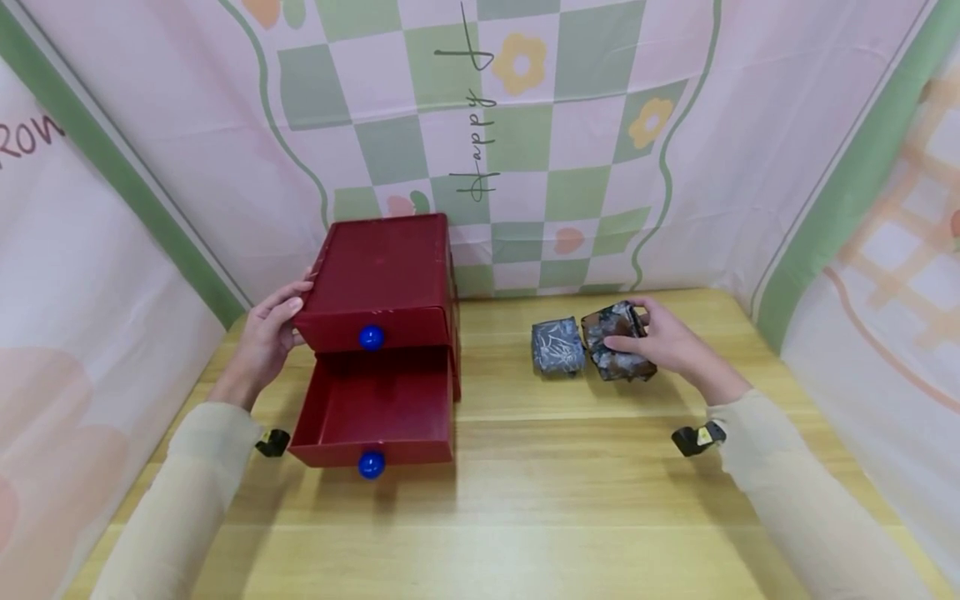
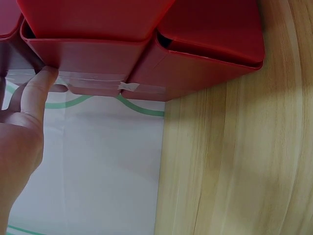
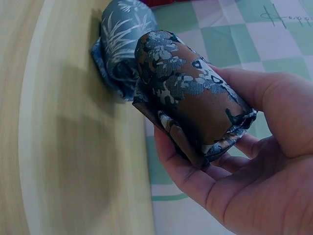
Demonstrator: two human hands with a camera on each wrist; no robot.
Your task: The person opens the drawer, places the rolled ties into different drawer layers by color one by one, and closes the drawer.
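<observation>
My right hand (image 1: 675, 337) grips a rolled-up cloth (image 1: 606, 321) with a brown and dark floral pattern. In the right wrist view, the brown roll (image 3: 195, 83) sits between thumb and fingers, tilted. Just left of it lies a blue-grey cloth roll (image 1: 557, 348) with white leaf lines. A dark red drawer unit (image 1: 386, 267) stands on the left. Its lower drawer (image 1: 382, 417) is pulled out, with the red floor showing. My left hand (image 1: 266, 333) rests against the unit's left side, fingers (image 2: 36, 93) touching the wall near the front.
Blue round knobs (image 1: 371, 337) mark the drawer fronts. The pulled-out drawer juts over the wooden table (image 1: 540, 500). A printed curtain (image 1: 525, 150) hangs behind and at both sides. Clear tape (image 2: 105, 81) runs along the unit's side.
</observation>
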